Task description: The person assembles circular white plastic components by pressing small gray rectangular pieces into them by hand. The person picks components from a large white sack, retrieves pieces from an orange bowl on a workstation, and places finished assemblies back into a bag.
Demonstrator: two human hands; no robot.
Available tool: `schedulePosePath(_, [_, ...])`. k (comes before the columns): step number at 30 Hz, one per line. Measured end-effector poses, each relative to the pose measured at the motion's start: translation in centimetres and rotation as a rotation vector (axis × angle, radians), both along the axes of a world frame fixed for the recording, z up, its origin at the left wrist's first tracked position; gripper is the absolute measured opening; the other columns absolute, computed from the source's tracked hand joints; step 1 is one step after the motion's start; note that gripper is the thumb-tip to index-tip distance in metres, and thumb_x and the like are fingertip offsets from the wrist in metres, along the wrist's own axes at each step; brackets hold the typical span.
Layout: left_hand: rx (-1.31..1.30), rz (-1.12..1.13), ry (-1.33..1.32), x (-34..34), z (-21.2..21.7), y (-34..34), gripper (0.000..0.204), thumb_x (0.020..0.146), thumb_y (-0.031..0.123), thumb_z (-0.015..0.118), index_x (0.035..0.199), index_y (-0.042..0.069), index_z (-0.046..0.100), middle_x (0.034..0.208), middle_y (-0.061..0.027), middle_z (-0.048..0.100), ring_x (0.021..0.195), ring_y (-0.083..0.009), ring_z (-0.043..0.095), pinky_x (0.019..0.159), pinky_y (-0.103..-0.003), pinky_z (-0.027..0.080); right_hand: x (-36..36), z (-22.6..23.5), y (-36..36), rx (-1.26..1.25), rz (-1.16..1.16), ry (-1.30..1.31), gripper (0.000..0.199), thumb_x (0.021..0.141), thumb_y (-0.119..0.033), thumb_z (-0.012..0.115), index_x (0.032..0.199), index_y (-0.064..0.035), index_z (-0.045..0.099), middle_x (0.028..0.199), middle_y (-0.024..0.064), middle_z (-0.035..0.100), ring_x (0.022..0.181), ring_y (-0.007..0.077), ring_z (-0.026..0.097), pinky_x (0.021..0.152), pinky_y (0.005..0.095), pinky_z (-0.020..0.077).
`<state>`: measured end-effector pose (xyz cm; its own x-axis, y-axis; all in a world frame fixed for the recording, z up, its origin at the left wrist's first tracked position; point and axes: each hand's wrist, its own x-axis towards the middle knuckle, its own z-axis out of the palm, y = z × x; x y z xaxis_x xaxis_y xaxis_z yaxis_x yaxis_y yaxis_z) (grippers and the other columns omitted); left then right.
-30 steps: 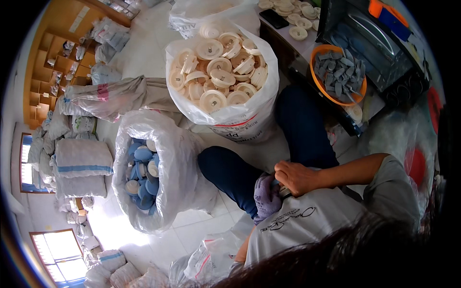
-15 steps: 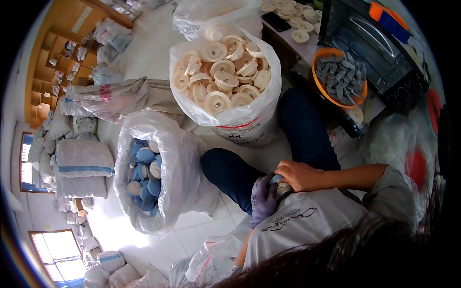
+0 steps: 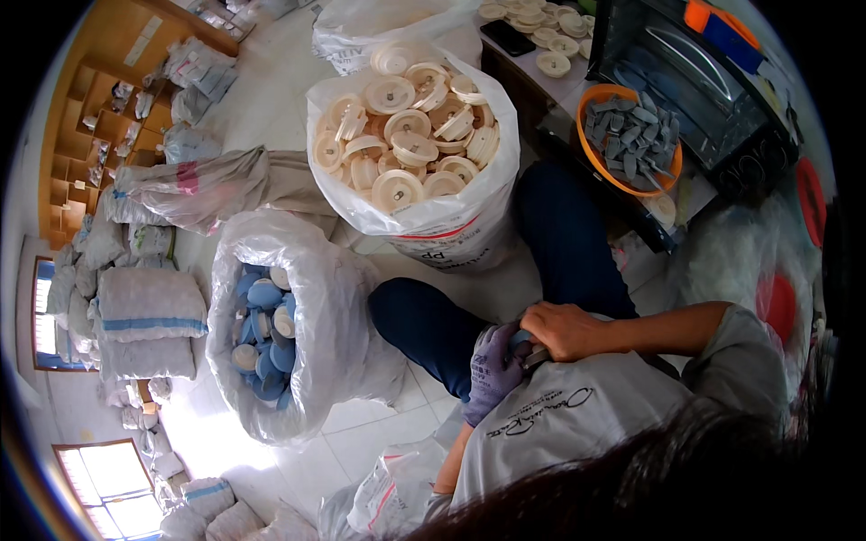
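Close to my body, my left hand [image 3: 492, 370], in a purple-grey work glove, is closed round a small blue round part [image 3: 520, 340]. My bare right hand [image 3: 561, 332] meets it from the other side, its fingers curled and pressed onto the same part. Something greyish shows just below the fingers; most of what I hold is hidden by them. In front of my knees stands a white sack [image 3: 419, 221] full of cream plastic discs [image 3: 397, 190] with metal pins. Left of my knee, a clear plastic bag [image 3: 311, 361] holds blue and white round pieces [image 3: 264, 293].
At the upper right, an orange bowl [image 3: 585, 149] of grey plastic pieces [image 3: 631, 135] sits beside a dark oven-like appliance [image 3: 672, 68]. A phone [image 3: 508, 38] lies near more cream discs [image 3: 553, 63]. Stacked sacks [image 3: 149, 298] line the left wall. Another plastic bag [image 3: 392, 496] lies near my left elbow.
The view has shifted slightly. My gloved left hand has turned a little and less of the blue part shows between the hands. Both hands stay together in the same place.
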<state>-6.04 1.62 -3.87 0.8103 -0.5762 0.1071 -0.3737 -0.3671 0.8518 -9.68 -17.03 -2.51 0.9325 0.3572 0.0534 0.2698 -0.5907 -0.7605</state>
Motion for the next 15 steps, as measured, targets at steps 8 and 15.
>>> schedulePosePath(8, [-0.051,0.132,0.093,-1.3,-1.5,-0.2,0.032,0.074,0.003,0.062,0.107,-0.001,0.061,0.093,-0.0194,0.059,0.096,-0.0387,0.057,0.094,-0.044,0.044,0.0,-1.1,1.2,-0.049,-0.016,-0.081,0.021,0.072,0.0,0.061,0.088,-0.0016,0.048,0.088,0.0142,0.053,0.083,0.0339,0.056,0.065,0.0433,0.0475])
schedulePosePath(15, [-0.436,0.04,0.619,1.7,0.5,1.6,0.066,0.08,0.025,0.074,0.129,-0.005,0.042,0.119,-0.0141,0.056,0.108,-0.0197,0.054,0.094,-0.035,0.045,3.1,-1.6,0.2,0.368,-0.276,0.059,0.013,0.09,-0.011,0.058,0.097,-0.0007,0.056,0.095,0.013,0.059,0.086,0.0284,0.059,0.076,0.036,0.0473])
